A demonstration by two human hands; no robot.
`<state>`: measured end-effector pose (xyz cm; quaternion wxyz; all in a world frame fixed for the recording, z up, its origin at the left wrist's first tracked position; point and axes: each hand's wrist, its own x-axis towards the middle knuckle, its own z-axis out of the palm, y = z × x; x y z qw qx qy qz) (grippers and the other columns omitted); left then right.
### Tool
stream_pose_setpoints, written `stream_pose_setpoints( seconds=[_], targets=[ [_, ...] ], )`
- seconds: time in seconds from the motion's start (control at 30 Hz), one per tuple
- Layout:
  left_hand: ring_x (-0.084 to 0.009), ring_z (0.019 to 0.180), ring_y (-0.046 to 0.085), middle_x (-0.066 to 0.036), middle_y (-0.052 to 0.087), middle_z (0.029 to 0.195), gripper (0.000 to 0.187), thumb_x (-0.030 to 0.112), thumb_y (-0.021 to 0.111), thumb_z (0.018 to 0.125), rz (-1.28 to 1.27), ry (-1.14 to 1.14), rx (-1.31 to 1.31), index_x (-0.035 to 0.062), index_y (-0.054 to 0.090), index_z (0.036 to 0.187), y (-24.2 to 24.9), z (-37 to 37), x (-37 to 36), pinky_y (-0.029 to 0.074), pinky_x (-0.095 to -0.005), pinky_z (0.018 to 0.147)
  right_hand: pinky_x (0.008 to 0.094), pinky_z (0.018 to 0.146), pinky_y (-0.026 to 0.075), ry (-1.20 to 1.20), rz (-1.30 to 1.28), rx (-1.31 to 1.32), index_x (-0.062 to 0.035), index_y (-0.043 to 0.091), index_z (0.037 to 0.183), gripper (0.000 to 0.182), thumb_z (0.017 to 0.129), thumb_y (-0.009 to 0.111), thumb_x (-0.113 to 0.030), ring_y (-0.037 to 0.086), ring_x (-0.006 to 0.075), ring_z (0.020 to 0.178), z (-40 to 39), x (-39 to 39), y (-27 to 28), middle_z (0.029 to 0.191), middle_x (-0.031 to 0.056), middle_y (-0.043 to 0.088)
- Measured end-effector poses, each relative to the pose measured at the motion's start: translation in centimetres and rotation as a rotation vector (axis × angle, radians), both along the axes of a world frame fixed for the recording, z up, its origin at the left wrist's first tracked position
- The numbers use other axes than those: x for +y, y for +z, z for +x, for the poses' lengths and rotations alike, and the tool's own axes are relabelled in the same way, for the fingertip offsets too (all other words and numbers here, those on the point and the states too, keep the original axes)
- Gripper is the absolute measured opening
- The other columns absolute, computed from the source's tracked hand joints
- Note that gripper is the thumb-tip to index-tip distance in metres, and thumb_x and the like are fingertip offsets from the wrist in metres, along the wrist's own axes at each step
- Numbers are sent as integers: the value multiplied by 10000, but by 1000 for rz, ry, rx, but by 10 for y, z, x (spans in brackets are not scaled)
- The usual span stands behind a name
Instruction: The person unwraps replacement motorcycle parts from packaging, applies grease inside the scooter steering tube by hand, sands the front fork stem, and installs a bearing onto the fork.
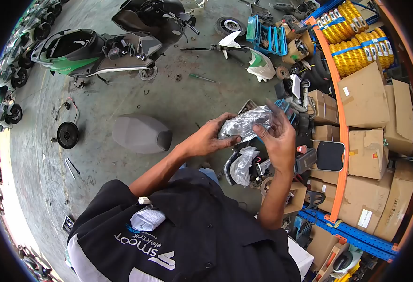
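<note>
Between my two hands is a part in crinkled clear plastic wrap (245, 124), held up in front of my chest; what lies inside the wrap is too hazy to name. My left hand (211, 136) grips its left end, thumb along the near side. On the other end, my right hand (278, 134) has its thumb pressed on the plastic and its fingers behind it. Below the hands, another plastic-wrapped part (245, 164) rests among loose pieces near the floor. A grey scooter seat (140, 133) lies on the floor to the left.
A partly dismantled green scooter (75, 61) stands at the upper left. A blue toolbox (267, 37) sits ahead. Along the right runs an orange-framed rack (340, 108) with cardboard boxes (364, 96) and yellow coils (350, 54). A black wheel hub (68, 135) lies far left.
</note>
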<state>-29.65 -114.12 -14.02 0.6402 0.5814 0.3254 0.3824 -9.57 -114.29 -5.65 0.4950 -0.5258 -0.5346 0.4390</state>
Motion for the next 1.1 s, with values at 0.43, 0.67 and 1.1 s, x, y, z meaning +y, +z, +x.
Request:
stream_pose_setpoints(
  seconds=[0.43,0.67,1.1],
  targets=[
    [-142,1237,522,-81,566,1346,710,285,761,926,-210,-179,-231,18,418,1487,-9,-4,-5,423,-320,1051,272,846,490,250,47,164,16,473,1453,712,859,826,-151,634,113,905,15,-21,-20,1026,93,709],
    [-184,1074,622,-124,618,1247,858,382,723,930,-476,-396,-425,-28,294,1550,-63,-42,-19,507,-322,905,274,817,464,330,33,9,-4,515,1397,707,787,867,-64,573,109,857,21,-34,-28,899,1,606],
    [-119,839,628,-87,643,1114,930,454,702,939,-575,-431,-333,-5,226,1593,-72,-50,-19,509,-259,663,424,1037,416,597,13,-274,-20,767,1002,333,844,822,-308,526,286,1243,10,-29,-48,1387,164,531]
  ],
)
